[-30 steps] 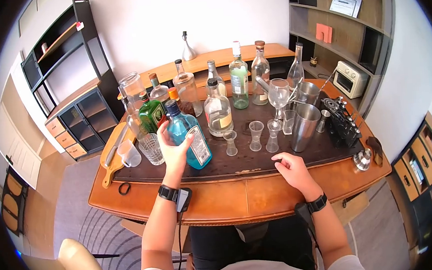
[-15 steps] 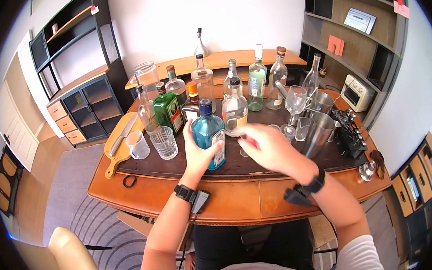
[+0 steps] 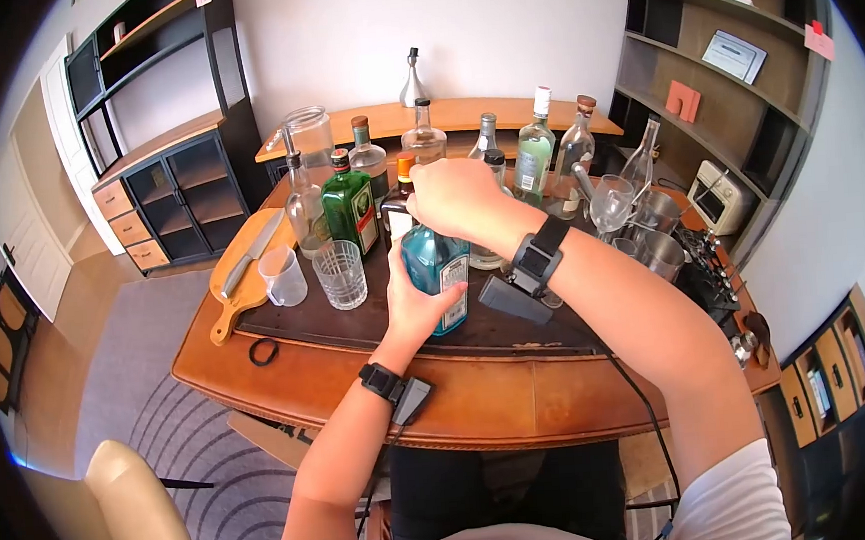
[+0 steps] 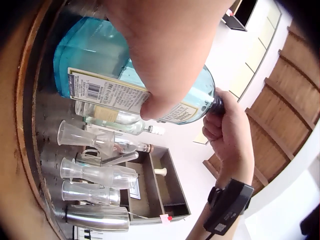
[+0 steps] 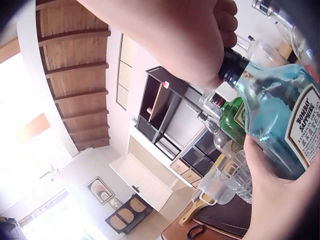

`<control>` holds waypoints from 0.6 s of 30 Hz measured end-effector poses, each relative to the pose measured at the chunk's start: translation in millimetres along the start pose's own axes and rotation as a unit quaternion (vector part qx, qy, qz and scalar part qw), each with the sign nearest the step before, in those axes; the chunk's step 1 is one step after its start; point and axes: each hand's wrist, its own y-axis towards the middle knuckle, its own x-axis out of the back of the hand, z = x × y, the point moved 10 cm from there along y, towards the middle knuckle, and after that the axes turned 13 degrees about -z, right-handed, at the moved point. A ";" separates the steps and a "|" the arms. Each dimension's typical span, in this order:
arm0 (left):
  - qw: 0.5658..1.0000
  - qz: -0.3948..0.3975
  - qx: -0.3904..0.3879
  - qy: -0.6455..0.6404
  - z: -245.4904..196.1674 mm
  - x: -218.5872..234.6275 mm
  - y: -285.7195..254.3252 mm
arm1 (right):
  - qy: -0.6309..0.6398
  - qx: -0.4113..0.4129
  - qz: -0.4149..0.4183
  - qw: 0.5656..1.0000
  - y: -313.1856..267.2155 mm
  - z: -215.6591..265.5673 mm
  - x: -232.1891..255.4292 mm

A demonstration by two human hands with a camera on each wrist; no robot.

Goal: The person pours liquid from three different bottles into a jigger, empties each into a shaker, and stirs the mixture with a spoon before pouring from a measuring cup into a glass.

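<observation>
A blue glass gin bottle stands near the front of the dark mat, a white label on its side. My left hand grips its body, the thumb lying across the label edge. Over the neck, my right hand has its fingers curled round the dark cap, whose lower part shows in the right wrist view. Behind the bottle is a dark bottle with an orange cap. To the left are a green bottle and a cut-glass tumbler.
A knife lies on a wooden cutting board beside a clear measuring cup. Several clear bottles stand farther back. Clear jiggers and a metal shaker are to the right. A black ring lies on the leather border.
My right hand has moved from the table's front right across to the bottle's cap and now grips it. My left hand has closed round the bottle's body; the head view has shifted.
</observation>
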 end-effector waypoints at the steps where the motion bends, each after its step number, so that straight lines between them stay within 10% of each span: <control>1: 1.000 0.011 0.016 -0.012 1.7 -0.4 0.4 | 0.010 0.007 0.002 1.000 0.6 0.6 0.0; 14: 0.982 0.113 0.078 -0.128 11.9 -17.7 -1.1 | 0.319 0.167 0.118 0.926 -8.7 20.2 42.6; 18: 0.983 0.114 0.082 -0.121 8.1 -17.5 -1.2 | 0.078 0.012 0.113 0.990 -14.0 10.8 52.2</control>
